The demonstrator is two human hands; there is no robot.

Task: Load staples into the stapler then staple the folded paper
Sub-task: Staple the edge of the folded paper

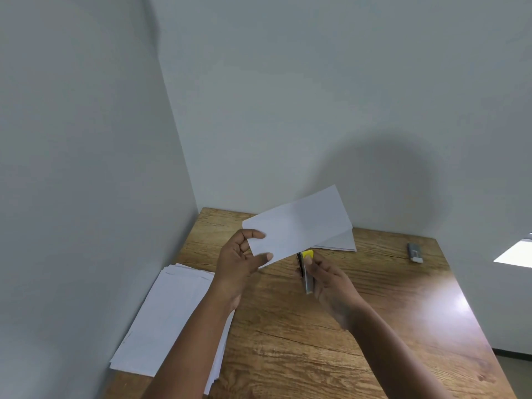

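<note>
A: Why do we hold the folded paper (296,223) up off the surface (331,321) instead of leaving it flat?

B: So the stapler (305,270) can come at its lower edge from beneath. Our left hand (239,262) pinches the paper's near-left corner, thumb on the near face and fingers behind, which leaves the rest of the sheet free and taut enough to slip between the jaws.

A: And the right hand (331,283)?

B: Its grip is wrapped around the stapler, fingers curled along the metal body, with the yellow end pointing up at the paper's lower edge. Whether the paper already sits inside the mouth we cannot tell; the sheet hides that spot.

A: So where are we in the task?

B: We judge the loading done and the stapling about to happen, since the stapler looks closed up and aimed at the paper.

A: Count what else is there.

B: One stack of white sheets (172,315) along the left edge of the surface, probably waiting or finished, kept out of the way. One more flat paper (339,241) near the back edge, under the raised one. One small grey staple box (415,251) by the back right corner, set aside. One stapler, one held paper, two hands.
</note>
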